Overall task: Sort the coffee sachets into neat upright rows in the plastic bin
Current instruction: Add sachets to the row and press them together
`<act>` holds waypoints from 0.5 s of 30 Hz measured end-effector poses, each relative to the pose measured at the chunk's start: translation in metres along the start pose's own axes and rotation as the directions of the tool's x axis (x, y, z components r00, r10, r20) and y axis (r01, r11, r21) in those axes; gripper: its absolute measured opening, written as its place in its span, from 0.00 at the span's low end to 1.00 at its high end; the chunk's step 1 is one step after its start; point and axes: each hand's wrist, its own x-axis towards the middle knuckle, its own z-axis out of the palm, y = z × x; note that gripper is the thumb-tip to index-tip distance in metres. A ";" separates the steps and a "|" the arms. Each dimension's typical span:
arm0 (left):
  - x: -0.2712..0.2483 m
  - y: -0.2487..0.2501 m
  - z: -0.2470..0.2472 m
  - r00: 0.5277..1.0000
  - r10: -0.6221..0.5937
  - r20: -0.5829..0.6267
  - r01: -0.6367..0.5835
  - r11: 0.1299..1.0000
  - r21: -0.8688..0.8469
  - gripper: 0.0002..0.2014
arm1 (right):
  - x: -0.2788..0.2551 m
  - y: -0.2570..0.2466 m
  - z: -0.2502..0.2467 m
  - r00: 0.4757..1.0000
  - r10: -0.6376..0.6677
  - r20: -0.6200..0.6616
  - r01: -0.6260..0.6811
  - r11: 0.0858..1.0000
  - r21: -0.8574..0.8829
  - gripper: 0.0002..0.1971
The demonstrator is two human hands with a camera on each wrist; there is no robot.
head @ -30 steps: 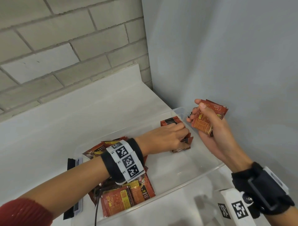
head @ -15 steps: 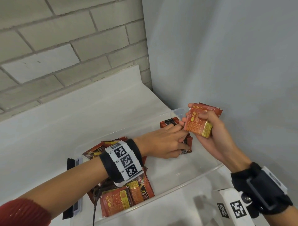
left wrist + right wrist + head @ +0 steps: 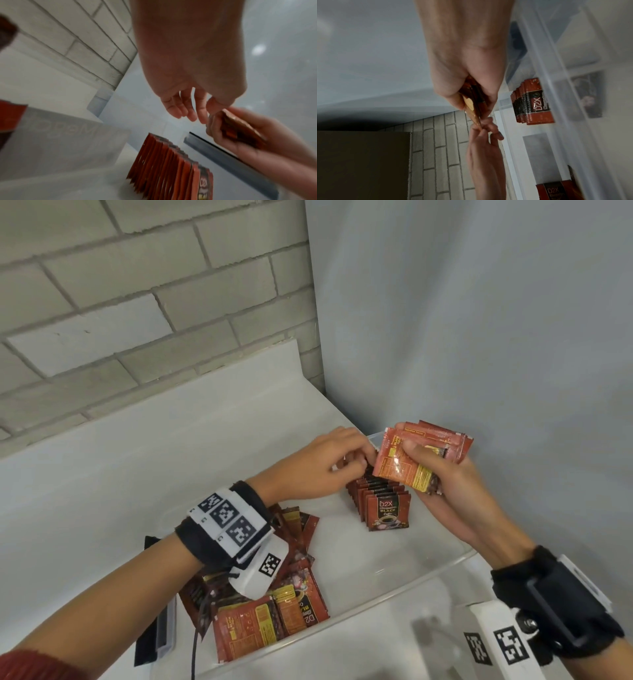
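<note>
Bin (image 3: 428, 568): one upright row (image 3: 382, 503) centre-frame; we judge loose pile (image 3: 274, 611) lower left unsorted; right hand (image 3: 442, 491) grips a stack (image 3: 411, 460), left hand (image 3: 322, 467) pinches its edge.

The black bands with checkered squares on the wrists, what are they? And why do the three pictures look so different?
Those bands hold small cameras. A person wears one on each wrist and one on the head, so you get three pictures of one moment.

The head picture looks down at both hands. The left hand reaches toward the sachets that the right hand grips in a small bunch. Whether it already pinches one is hard to tell.

Below is a clear plastic bin. In it a row of sachets stands upright, and a loose pile lies flat, waiting.

The left wrist picture looks along that hand's fingers from underneath, with the row below. The right wrist picture shows the bunch edge-on in the grip.
</note>
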 end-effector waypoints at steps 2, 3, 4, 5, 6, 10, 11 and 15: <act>-0.001 0.007 -0.004 0.999 -0.038 -0.038 0.034 0.994 -0.099 0.04 | 0.000 0.000 0.001 1.000 -0.007 0.009 0.007 1.000 -0.014 0.19; -0.002 0.011 -0.004 0.997 -0.056 -0.046 0.048 0.988 -0.147 0.04 | 0.000 0.000 0.001 1.000 -0.012 0.013 0.012 1.000 -0.014 0.19; -0.002 0.014 -0.003 0.996 -0.073 -0.052 0.062 0.980 -0.189 0.05 | 0.001 0.001 0.001 1.000 -0.017 0.019 0.017 1.000 -0.011 0.19; -0.003 0.016 -0.001 0.995 -0.087 -0.057 0.072 0.971 -0.229 0.07 | 0.001 0.001 0.001 1.000 -0.020 0.023 0.020 1.000 -0.008 0.19; -0.003 0.018 0.000 0.993 -0.102 -0.064 0.082 0.960 -0.267 0.08 | 0.001 0.002 0.001 1.000 -0.020 0.024 0.021 1.000 -0.007 0.20; -0.004 0.019 0.000 0.983 -0.108 -0.148 0.047 0.929 -0.366 0.09 | 0.000 0.002 0.001 0.999 -0.019 0.050 0.020 1.000 -0.023 0.24; -0.005 0.020 -0.003 0.978 -0.089 -0.187 0.013 0.928 -0.373 0.08 | -0.001 0.002 0.001 0.997 -0.016 0.073 0.019 0.999 -0.031 0.27; -0.006 0.019 -0.011 0.936 0.048 -0.349 -0.139 0.960 -0.241 0.11 | 0.001 0.004 0.000 0.994 0.060 0.091 -0.055 0.997 -0.053 0.50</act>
